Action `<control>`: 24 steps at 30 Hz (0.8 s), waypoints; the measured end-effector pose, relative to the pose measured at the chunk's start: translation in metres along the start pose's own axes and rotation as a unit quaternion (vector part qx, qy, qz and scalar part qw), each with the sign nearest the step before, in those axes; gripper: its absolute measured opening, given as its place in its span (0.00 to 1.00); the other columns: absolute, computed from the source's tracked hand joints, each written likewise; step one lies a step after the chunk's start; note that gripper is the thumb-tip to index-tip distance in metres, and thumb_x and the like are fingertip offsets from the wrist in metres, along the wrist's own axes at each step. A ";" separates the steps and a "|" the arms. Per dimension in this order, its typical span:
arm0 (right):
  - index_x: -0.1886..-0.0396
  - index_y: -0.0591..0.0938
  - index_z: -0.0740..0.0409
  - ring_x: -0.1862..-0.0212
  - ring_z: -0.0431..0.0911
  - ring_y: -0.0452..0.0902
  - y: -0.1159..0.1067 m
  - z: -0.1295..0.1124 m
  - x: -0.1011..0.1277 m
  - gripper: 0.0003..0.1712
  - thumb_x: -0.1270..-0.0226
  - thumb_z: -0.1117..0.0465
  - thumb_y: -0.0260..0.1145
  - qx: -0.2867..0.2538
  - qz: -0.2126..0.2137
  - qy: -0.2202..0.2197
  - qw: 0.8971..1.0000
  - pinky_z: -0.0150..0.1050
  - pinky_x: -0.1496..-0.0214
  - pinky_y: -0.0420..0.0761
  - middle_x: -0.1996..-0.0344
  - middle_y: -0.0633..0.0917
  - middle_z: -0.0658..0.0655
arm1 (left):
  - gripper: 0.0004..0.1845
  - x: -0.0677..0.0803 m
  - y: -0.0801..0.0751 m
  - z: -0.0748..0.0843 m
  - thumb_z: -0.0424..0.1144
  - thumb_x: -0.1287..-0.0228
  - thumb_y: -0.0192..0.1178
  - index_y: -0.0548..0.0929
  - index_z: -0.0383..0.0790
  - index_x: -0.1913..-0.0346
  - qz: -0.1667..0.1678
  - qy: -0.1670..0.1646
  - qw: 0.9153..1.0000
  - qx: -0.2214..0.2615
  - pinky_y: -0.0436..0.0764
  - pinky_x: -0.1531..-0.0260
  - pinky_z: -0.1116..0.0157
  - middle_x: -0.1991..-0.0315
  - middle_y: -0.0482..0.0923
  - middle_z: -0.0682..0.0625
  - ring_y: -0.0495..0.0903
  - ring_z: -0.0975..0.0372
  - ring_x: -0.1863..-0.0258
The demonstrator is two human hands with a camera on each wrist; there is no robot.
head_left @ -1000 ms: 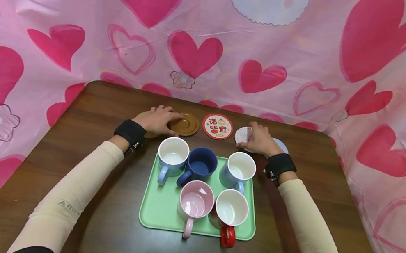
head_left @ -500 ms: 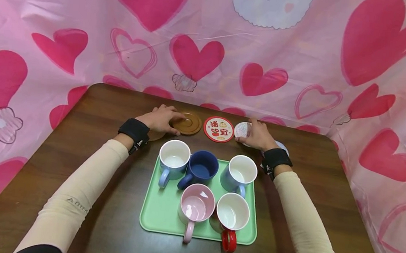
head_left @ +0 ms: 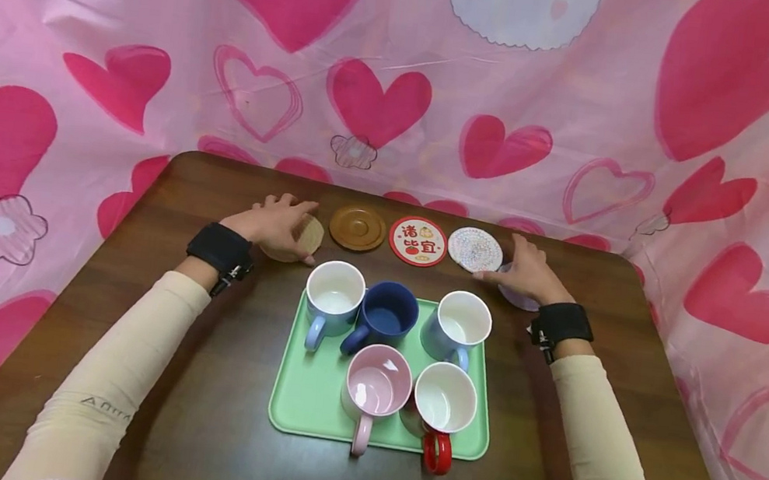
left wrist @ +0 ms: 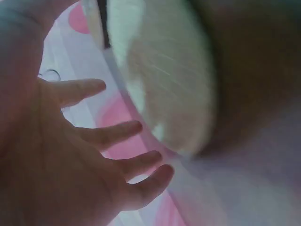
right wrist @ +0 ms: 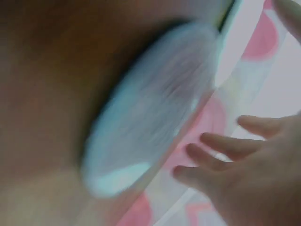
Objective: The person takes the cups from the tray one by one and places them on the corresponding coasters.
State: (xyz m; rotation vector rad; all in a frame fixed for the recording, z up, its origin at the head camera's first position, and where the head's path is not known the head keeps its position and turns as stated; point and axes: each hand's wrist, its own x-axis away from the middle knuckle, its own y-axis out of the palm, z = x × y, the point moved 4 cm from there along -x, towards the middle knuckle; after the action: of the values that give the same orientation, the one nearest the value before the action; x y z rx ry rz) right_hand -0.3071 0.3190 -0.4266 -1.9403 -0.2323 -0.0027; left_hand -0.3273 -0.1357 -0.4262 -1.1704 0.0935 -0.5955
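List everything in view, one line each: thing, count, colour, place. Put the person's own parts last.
Table: one, dark brown wood, under everything.
Tray: one, light green, table centre.
Mugs: five on the tray; light blue, navy, pale blue at the back, pink and white with red handle in front.
Coasters: five in a row behind the tray; tan cork, brown wooden, red and white printed, white speckled, pale blue.
Cloth backdrop: one, pink with hearts, behind the table.
Left hand: resting on the tan cork coaster, fingers spread.
Right hand: resting on the pale blue coaster, fingers spread.
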 end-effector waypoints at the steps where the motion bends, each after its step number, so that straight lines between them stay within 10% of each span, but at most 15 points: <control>1: 0.27 0.48 0.73 0.34 0.75 0.52 -0.001 0.006 0.006 0.70 0.52 0.33 0.73 0.014 -0.013 0.018 1.000 0.70 0.35 0.52 0.34 0.59 0.78 | 0.58 0.005 -0.001 -0.003 0.59 0.53 0.73 0.54 0.41 0.24 0.000 -0.002 1.000 0.002 0.51 0.42 0.32 0.31 0.53 0.30 0.52 0.33 0.35; 12: 0.37 0.60 0.76 0.52 0.67 0.71 -0.006 0.036 0.028 0.57 0.47 0.36 0.72 0.004 0.013 0.058 0.998 0.62 0.50 0.74 0.53 0.73 0.74 | 0.53 0.013 0.007 -0.022 0.61 0.49 0.70 0.60 0.35 0.27 0.053 -0.006 0.998 -0.019 0.55 0.42 0.36 0.35 0.59 0.30 0.56 0.35 0.38; 24: 0.32 0.59 0.75 0.47 0.65 0.69 -0.013 0.054 0.007 0.59 0.46 0.34 0.70 -0.017 -0.004 0.086 0.996 0.62 0.42 0.70 0.45 0.71 0.75 | 0.53 -0.005 0.005 -0.023 0.64 0.47 0.65 0.59 0.36 0.26 0.069 -0.024 0.997 -0.025 0.53 0.40 0.35 0.32 0.57 0.31 0.54 0.36 0.37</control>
State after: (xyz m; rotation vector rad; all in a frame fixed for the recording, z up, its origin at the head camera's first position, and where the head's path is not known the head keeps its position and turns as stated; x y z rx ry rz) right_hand -0.3082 0.3745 -0.4344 -1.9598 -0.1271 -0.1796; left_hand -0.3377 -0.1507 -0.4413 -1.2159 0.1487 -0.4449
